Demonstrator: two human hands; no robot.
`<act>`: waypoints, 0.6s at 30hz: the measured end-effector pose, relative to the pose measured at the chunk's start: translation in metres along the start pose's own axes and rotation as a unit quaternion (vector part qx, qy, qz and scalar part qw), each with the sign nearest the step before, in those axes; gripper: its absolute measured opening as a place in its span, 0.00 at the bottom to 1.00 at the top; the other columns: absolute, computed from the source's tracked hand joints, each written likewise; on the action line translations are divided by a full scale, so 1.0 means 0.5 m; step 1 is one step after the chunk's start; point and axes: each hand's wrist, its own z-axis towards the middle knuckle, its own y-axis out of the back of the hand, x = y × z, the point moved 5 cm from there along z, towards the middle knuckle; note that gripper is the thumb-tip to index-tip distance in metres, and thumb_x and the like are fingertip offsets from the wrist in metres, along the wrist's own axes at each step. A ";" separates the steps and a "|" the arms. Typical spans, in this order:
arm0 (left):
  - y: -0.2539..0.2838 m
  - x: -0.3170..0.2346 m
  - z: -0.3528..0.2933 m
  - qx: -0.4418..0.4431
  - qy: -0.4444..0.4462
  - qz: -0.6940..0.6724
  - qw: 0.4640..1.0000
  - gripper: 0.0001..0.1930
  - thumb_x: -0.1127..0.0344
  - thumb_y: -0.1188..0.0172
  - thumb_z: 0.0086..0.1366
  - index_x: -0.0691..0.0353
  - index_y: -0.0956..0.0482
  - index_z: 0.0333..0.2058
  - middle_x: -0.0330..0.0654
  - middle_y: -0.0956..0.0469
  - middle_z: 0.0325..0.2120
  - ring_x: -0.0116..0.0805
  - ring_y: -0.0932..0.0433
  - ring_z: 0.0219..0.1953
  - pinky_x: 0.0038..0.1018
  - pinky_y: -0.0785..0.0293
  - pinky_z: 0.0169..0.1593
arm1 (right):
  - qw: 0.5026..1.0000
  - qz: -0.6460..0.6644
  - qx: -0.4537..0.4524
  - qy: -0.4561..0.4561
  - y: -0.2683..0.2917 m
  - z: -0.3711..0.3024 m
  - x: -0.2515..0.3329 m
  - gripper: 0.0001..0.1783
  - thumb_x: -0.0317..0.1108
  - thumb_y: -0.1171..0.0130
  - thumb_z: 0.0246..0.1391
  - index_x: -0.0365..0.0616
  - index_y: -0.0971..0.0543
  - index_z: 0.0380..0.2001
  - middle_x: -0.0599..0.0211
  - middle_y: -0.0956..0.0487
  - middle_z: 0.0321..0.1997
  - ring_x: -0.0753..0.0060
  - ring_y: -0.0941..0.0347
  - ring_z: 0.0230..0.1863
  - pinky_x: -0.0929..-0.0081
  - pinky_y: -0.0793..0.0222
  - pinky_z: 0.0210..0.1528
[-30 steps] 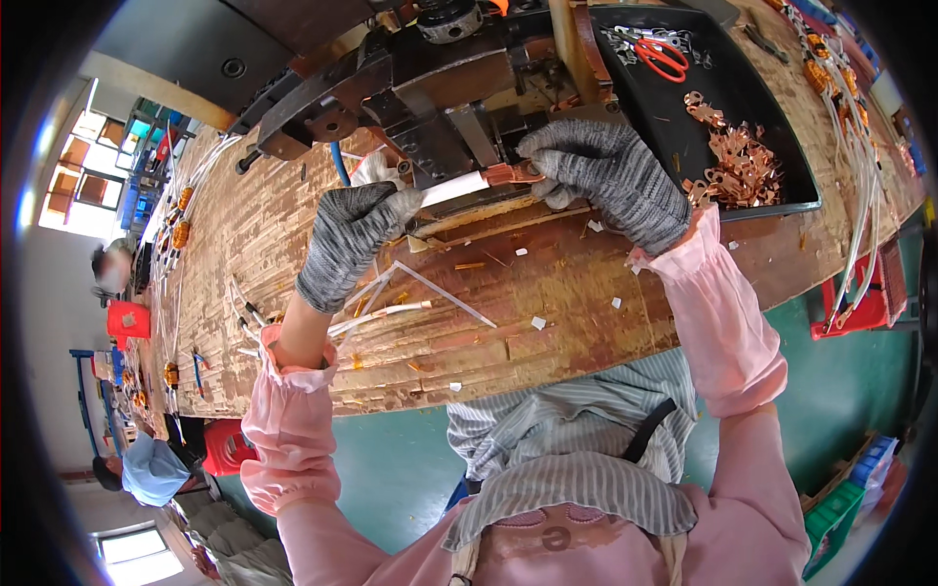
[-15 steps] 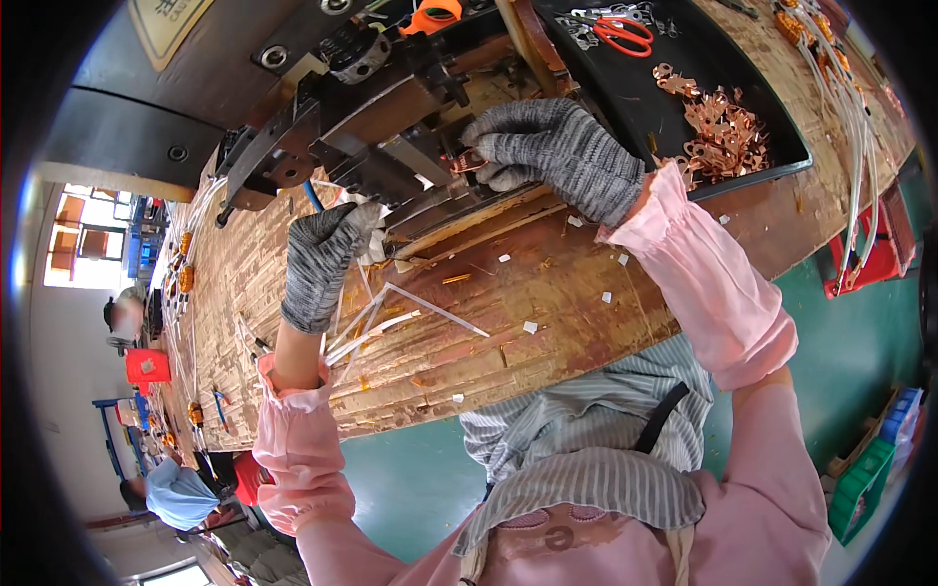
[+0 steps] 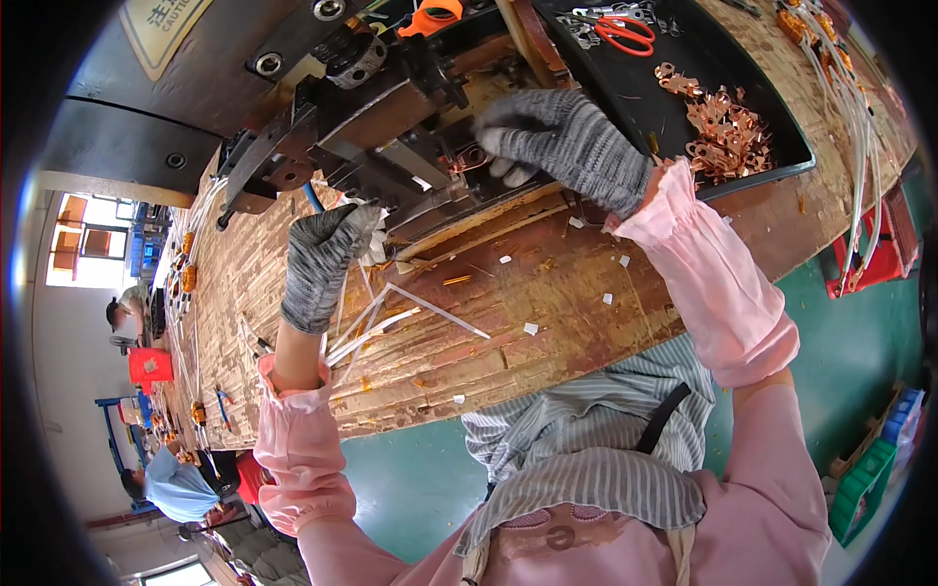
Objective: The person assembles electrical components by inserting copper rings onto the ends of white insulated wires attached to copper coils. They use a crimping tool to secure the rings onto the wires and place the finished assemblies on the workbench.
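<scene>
While the gloved right hand pinches a copper terminal at the dark press machine, the gloved left hand closes around white cables trailing over the wooden bench; more terminals fill the black tray.

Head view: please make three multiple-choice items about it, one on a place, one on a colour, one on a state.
1. Where do the scissors lie?
A. in the black tray
B. on the floor
C. in the left hand

2. What colour are the sleeves?
A. blue
B. pink
C. yellow

3. What is the right hand doing?
A. resting on the tray
B. hanging free
C. reaching into the press

Answers: 1 A, the scissors sit at the tray's far end; 2 B, both forearms wear pink; 3 C, its fingertips are at the press opening.
</scene>
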 end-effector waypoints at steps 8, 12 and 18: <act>0.000 -0.002 0.002 0.018 -0.012 0.047 0.999 0.11 0.64 0.44 0.59 0.66 0.20 0.35 0.34 0.25 0.19 0.18 0.32 0.23 0.16 0.36 0.28 | 0.983 -0.039 -0.145 0.107 0.134 -0.057 0.031 0.10 0.34 0.45 0.53 0.40 0.24 0.35 0.69 0.23 0.26 0.82 0.28 0.25 0.85 0.30 0.27; 0.000 -0.001 0.004 0.022 -0.012 0.059 0.998 0.12 0.61 0.43 0.59 0.65 0.20 0.34 0.33 0.27 0.18 0.18 0.33 0.21 0.17 0.37 0.27 | 0.954 -0.089 -0.270 0.090 0.212 -0.098 0.026 0.09 0.34 0.44 0.52 0.41 0.23 0.35 0.71 0.24 0.24 0.84 0.29 0.23 0.87 0.33 0.24; -0.005 -0.007 -0.002 0.013 0.018 0.067 0.997 0.14 0.59 0.42 0.58 0.66 0.20 0.31 0.33 0.28 0.16 0.19 0.34 0.20 0.18 0.38 0.26 | 0.944 -0.038 -0.319 0.077 0.248 -0.098 0.001 0.08 0.32 0.42 0.50 0.42 0.23 0.33 0.72 0.24 0.24 0.84 0.29 0.23 0.87 0.34 0.24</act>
